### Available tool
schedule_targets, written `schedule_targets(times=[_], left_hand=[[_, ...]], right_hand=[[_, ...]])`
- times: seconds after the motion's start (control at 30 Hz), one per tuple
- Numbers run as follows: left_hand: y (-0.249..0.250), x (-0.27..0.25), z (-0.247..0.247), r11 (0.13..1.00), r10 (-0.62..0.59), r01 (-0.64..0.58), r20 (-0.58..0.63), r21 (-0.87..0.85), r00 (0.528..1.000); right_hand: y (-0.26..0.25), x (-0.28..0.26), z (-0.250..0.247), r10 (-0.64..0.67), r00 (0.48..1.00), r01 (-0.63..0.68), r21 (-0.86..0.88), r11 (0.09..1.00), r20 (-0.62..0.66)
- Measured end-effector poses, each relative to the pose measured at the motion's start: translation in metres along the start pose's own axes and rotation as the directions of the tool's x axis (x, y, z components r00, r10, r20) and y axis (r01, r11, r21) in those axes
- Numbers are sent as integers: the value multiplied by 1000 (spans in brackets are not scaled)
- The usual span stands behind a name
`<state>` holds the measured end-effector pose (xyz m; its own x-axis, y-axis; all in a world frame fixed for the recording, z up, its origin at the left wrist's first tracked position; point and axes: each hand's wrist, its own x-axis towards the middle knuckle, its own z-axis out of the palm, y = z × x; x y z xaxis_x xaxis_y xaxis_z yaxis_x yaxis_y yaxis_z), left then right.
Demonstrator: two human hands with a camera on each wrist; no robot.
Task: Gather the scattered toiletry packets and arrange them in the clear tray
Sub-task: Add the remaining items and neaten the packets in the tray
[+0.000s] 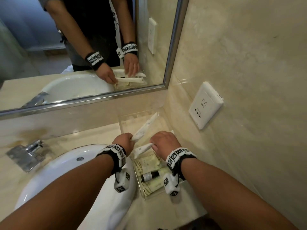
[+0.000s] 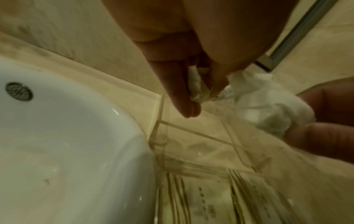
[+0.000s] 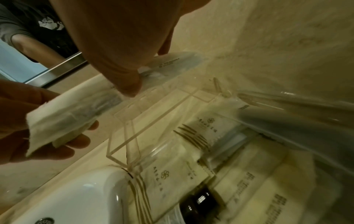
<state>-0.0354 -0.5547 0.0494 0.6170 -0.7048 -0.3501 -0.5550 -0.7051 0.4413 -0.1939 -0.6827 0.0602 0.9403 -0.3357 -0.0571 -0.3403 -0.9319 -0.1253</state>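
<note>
While the left hand pinches 1 long white paper packet angled over the clear acrylic tray, the right hand pinches another white packet directly above it.

The left hand pinches a white packet above the clear tray — white sink just beside it.
</note>
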Motion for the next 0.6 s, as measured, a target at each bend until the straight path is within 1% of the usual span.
schedule_targets(times=[0.1,0.17,0.2,0.27,0.33,0.43,0.53,0.6], left_hand=[[1,-15,4,995,-40,40,7,-88,999],[1,-24,8,976,-64,68,27,-208,998],[2,-29,9,970,-62,67,32,-232,998],[5,-38,9,980,-37,43,36,-197,999],[7,-44,8,994,-3,7,35,-110,999],[9,-51,11,1000,22,-21,36,-15,999],[9,-61,19,999,53,-54,36,9,998],[9,-68,24,998,70,-70,12,4,997]], right_hand=[[-3,-14,-2,-19,998,21,-38,999,52],[-2,-23,2,-18,997,21,-31,999,76],[-1,-28,4,-19,996,21,-18,1000,92],[0,-35,8,-25,992,24,10,1000,125],[1,-42,9,-26,988,22,30,999,154],[2,-51,12,-31,977,31,3,1000,211],[0,-59,16,-22,972,22,2,1000,234],[-3,-64,20,-22,971,22,2,1000,239]])
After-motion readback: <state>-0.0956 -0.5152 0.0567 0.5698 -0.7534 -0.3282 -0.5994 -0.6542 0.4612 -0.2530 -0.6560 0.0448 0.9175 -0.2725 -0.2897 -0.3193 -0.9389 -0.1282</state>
